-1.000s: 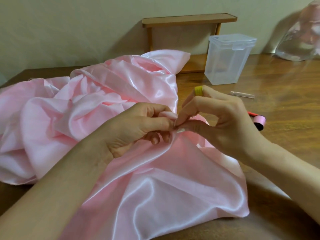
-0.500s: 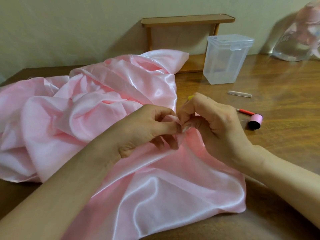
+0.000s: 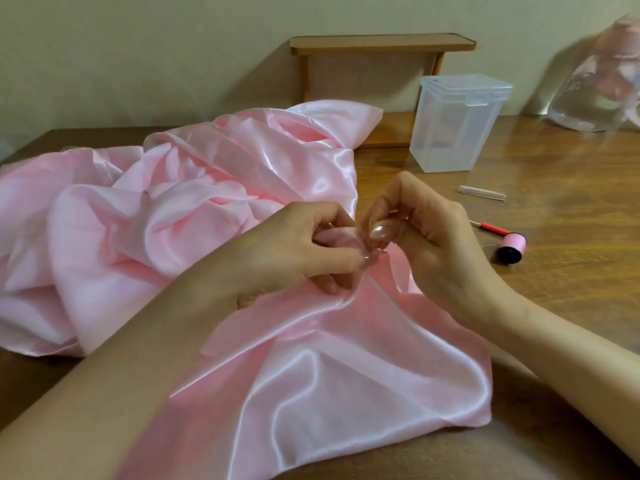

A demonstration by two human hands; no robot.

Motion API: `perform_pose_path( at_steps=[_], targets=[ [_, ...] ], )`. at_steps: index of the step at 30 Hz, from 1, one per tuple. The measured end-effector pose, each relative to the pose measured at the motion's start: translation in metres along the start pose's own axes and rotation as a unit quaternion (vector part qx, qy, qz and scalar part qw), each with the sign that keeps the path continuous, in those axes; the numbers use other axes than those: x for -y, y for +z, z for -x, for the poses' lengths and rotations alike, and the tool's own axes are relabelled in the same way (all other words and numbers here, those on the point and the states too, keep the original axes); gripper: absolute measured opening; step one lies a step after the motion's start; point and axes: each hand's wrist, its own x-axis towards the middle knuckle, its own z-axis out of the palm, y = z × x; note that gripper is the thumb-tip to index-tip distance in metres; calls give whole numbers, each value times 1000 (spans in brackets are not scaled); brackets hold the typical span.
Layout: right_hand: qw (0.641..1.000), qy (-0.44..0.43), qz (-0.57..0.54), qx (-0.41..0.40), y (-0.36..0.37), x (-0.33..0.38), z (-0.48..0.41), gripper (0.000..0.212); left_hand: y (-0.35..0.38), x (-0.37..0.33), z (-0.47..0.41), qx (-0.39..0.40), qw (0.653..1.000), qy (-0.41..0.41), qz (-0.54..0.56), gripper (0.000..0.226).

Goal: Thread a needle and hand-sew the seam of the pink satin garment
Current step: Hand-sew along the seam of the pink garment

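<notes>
Centrally, the left hand (image 3: 294, 251) pinched a raised fold of the pink satin garment (image 3: 173, 237) between thumb and fingers. The right hand (image 3: 433, 244), fingers curled, nipped the same fold just beside it; any needle was too small to tell. Satin spread from the left edge to the lower middle of the wooden table (image 3: 571, 289). At right lay a pink thread spool (image 3: 512, 247) touching a red-handled tool (image 3: 493, 227), with a clear plastic box (image 3: 457, 126) above.
</notes>
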Motion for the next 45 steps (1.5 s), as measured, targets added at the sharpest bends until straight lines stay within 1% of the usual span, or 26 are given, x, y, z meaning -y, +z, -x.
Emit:
perform_pose_path(
  at_steps=[1, 5, 8, 11, 13, 14, 16, 17, 18, 20, 23, 25, 27, 30, 33, 37, 41, 43, 45],
  targets=[
    [1000, 2, 1, -3, 1, 1, 0, 25, 3, 0, 0, -13, 1000, 5, -10, 12],
    [999, 2, -2, -35, 5, 3, 2, 26, 13, 0, -2, -42, 999, 12, 15, 20],
    [999, 1, -7, -51, 8, 3, 5, 23, 17, 3, -4, -43, 999, 11, -16, 20],
    [995, 46, -73, -58, 9, 1, 4, 24, 22, 6, -4, -65, 997, 15, -47, 19],
    [986, 81, -145, -30, 7, 2, 1, 17, 20, 7, -4, -76, 996, 10, -47, 11],
    [979, 97, -181, -4, 4, 3, -1, 13, 17, 8, -5, -74, 997, 3, -36, 13],
    [964, 122, -233, 48, -2, 3, -4, 8, 11, 10, -6, -52, 998, -14, 10, 39],
    [959, 126, -244, 68, -3, 3, -4, 8, 8, 11, -7, -42, 999, -21, 26, 48],
    [959, 123, -242, 78, -4, 2, -5, 9, 8, 11, -7, -37, 998, -25, 33, 52],
    [973, 106, -196, 68, -2, 2, -3, 11, 10, 10, -7, -27, 998, -30, 43, 48],
    [992, 75, -99, 19, 3, 2, 1, 12, 14, 7, -6, -19, 999, -26, 24, 29],
    [996, 54, -71, -1, 6, 4, 4, 13, 17, 5, -5, -17, 1000, -21, 7, 16],
    [996, 51, -72, -18, 7, 5, 5, 14, 19, 3, -5, -21, 1000, -13, -3, 13],
    [990, 77, -112, -41, 11, 3, 3, 19, 20, 1, -5, -37, 999, 11, -34, 15],
    [986, 88, -128, -54, 13, 4, -2, 19, 19, 2, -5, -36, 998, 23, -55, 17],
    [988, 86, -124, -26, 11, 9, -12, 18, 16, 3, -3, -15, 1000, -8, -10, 8],
    [989, 92, -111, 32, 6, 13, -21, 20, 8, 1, -1, -4, 1000, -16, 26, 12],
    [987, 100, -125, 36, 4, 12, -23, 18, 4, 0, 1, 14, 999, -19, 33, 8],
    [979, 113, -169, 30, 1, 10, -22, 12, -1, -1, 3, 41, 997, -39, 45, 17]
  ],
)
